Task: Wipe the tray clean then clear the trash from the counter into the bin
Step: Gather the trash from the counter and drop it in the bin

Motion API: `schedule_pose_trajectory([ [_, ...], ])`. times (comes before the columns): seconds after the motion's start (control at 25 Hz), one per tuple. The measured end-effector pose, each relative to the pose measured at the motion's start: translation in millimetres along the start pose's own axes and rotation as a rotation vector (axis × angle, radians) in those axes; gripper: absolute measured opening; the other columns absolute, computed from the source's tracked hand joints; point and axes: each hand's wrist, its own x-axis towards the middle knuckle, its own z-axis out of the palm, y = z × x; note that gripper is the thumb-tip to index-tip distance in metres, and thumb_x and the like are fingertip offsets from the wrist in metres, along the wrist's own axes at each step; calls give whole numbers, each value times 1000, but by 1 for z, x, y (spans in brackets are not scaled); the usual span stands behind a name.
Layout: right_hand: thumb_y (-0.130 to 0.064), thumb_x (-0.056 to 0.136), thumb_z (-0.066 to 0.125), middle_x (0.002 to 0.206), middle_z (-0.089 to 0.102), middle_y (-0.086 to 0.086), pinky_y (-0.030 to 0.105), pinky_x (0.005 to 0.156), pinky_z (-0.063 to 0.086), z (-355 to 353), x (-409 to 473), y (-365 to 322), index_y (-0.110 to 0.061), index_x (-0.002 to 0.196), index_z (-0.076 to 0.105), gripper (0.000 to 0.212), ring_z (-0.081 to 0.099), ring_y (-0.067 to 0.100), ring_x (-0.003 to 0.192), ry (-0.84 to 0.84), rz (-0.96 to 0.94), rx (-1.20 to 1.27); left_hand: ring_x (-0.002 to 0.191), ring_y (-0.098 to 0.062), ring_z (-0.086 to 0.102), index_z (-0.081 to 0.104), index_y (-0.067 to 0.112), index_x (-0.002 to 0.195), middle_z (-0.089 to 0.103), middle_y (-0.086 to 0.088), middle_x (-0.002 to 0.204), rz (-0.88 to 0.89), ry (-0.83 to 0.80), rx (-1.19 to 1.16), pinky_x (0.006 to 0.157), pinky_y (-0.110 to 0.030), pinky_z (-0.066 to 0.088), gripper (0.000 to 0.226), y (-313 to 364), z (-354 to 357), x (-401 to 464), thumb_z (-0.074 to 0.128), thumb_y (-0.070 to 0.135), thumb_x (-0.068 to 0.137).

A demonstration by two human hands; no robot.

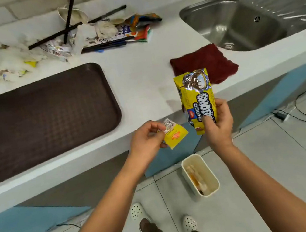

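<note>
At lower centre of the frame, the left hand (148, 140) pinches a yellow sauce sachet (174, 133) and the right hand (218, 124) grips a Choco Mallows wrapper (197, 97) above the white bin (201, 176), both likely light, crinkly, easily held at an edge

Tray (45, 120) cut off at left edge. Sink (249, 20) runs off right edge. Trash pile (69, 39) behind tray too jumbled, blurry to sort. Bin (200, 176) contents unclear.
</note>
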Motion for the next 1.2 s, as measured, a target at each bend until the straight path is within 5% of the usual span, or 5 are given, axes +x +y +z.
schedule_pose_trajectory([
  [0.36,-7,79,57,96,64,-5,43,73,56,-134,-73,128,-43,99,52,42,65,28,90,96,399,-266,64,-10,59,59,18,72,61,-7,82,-392,-84,163,52,-14,49,28,-134,80,-11,51,-3,89],
  [0.64,-3,86,54,94,61,11,22,38,45,-149,-97,224,-8,118,55,33,57,27,71,-117,846,-564,63,-9,61,62,12,81,63,-9,88,-502,-201,307,54,-15,48,19,-206,108,42,50,1,90],
  [0.8,-5,84,51,99,57,12,20,30,43,-137,-100,310,-11,126,51,42,57,29,68,-169,1046,-616,85,-23,66,67,15,91,69,-11,100,-478,-243,414,79,-30,52,19,-277,141,85,53,3,86],
  [1.04,-5,81,55,105,56,12,33,64,51,-123,-99,426,-13,130,49,49,60,30,85,-224,1172,-649,108,-20,59,64,11,115,63,-4,119,-421,-318,623,83,-18,42,30,-374,190,137,51,8,88],
  [1.2,-16,84,60,134,49,14,31,89,45,-119,-93,491,-14,142,33,64,54,30,112,-301,1101,-654,111,-24,59,58,23,126,60,-6,126,-444,-453,657,88,-23,45,39,-437,213,168,54,14,88],
])
